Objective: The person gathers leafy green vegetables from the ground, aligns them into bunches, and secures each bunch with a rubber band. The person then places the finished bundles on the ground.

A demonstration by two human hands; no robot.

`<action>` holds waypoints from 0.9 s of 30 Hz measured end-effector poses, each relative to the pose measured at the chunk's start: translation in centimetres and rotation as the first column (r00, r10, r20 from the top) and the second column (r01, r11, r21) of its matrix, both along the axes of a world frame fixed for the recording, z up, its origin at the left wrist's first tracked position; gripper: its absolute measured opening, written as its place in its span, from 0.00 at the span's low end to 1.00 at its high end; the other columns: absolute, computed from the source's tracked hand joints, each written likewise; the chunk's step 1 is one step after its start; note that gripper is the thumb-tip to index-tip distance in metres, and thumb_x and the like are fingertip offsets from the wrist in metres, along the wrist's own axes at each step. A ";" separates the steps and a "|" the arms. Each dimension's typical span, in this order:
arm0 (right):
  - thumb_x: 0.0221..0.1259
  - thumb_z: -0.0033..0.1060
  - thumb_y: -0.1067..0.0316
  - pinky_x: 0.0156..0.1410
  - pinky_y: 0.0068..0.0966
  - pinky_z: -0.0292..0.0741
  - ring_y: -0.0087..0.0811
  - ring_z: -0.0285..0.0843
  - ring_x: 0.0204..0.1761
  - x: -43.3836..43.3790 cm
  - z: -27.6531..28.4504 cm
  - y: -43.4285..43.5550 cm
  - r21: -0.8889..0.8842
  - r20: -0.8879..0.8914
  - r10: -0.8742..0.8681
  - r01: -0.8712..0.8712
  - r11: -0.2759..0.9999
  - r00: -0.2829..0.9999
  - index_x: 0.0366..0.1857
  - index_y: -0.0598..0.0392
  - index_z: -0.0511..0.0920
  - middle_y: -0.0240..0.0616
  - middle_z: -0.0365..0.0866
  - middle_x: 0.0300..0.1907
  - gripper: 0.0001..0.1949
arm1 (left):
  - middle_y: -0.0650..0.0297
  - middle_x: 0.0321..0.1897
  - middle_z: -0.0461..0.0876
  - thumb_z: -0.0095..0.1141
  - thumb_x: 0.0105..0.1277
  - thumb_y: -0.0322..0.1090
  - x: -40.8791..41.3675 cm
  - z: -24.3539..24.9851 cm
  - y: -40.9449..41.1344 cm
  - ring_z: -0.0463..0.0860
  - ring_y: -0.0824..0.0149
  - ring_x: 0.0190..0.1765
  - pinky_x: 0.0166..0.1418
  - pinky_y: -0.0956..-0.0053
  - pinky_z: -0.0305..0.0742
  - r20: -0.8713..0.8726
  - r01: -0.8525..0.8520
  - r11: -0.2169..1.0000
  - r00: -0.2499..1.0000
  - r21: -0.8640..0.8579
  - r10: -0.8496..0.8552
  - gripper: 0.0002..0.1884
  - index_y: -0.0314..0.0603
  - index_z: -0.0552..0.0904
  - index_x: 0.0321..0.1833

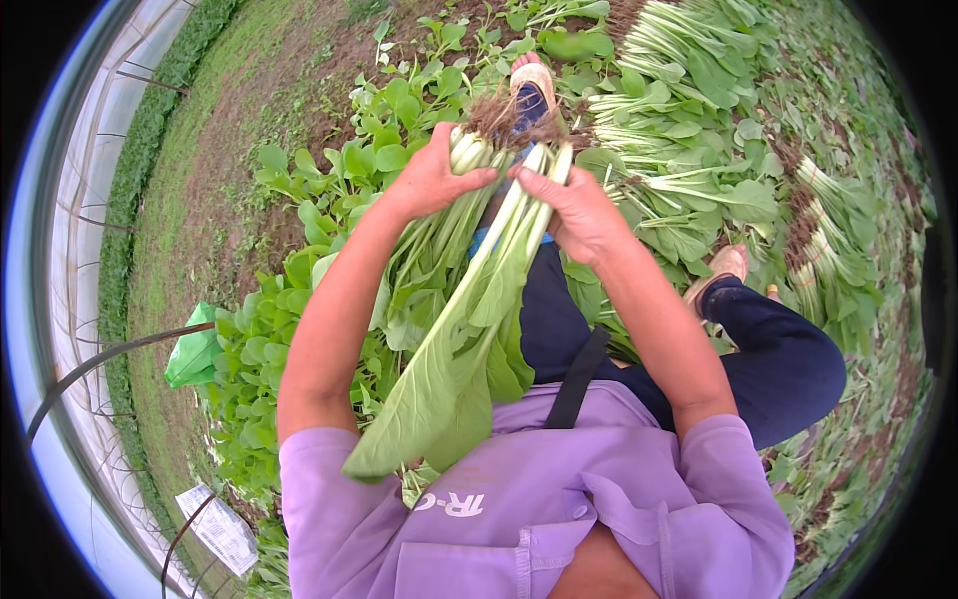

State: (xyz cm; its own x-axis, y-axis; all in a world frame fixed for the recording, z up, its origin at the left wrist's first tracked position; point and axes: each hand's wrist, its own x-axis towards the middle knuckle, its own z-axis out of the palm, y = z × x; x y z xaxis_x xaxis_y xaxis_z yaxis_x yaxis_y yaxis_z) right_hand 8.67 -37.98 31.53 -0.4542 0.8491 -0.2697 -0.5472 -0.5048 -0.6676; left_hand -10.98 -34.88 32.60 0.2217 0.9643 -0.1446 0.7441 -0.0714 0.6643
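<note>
My left hand (432,178) grips a bunch of leafy greens (441,247) near its pale stem bases. Brown soil-covered roots (490,123) stick out beyond the fingers, and the leaves hang down toward my lap. In my right hand (575,213) are a few more stalks of greens (498,243), held just below the roots with the thumb across the stems. Their broad leaves (430,382) drape in front of my shirt. Both hands are close together over my leg, the thumbs nearly meeting. The fingers behind the stems are partly hidden.
Piles of pulled greens (677,45) lie at the upper right, and tied bundles (812,273) lie farther right. Growing plants (254,352) fill the left side. A green bag (193,348), a printed sheet (217,528) and a curved metal rod (112,359) are near the plastic greenhouse wall (71,247).
</note>
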 end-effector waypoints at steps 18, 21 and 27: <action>0.47 0.67 0.70 0.47 0.23 0.70 0.23 0.74 0.40 -4.4 -2.9 -0.2 0.105 0.070 -0.114 0.106 0.989 0.991 0.45 0.61 0.73 0.35 0.77 0.39 0.19 | 0.50 0.50 0.69 0.48 0.62 0.49 -0.5 0.2 -0.8 0.68 0.62 0.55 0.60 0.70 0.60 0.189 -0.033 0.996 0.981 -0.078 0.047 0.33 0.33 0.54 0.60; 0.47 0.67 0.71 0.47 0.23 0.70 0.23 0.74 0.39 -4.8 -2.9 0.0 0.083 0.044 -0.192 0.187 0.979 0.980 0.43 0.61 0.73 0.36 0.78 0.39 0.18 | 0.50 0.51 0.68 0.46 0.63 0.50 -0.3 0.2 -0.7 0.68 0.61 0.55 0.60 0.70 0.60 0.150 0.031 0.999 0.988 -0.033 -0.025 0.32 0.33 0.54 0.60; 0.50 0.64 0.69 0.43 0.22 0.72 0.24 0.75 0.36 -4.7 -2.9 0.5 0.037 0.115 -0.173 0.170 0.985 0.978 0.42 0.62 0.73 0.36 0.77 0.37 0.16 | 0.42 0.50 0.70 0.68 0.39 0.55 -0.1 0.6 -0.9 0.72 0.51 0.55 0.59 0.67 0.65 0.027 0.067 0.997 0.997 -0.033 -0.067 0.54 0.32 0.49 0.61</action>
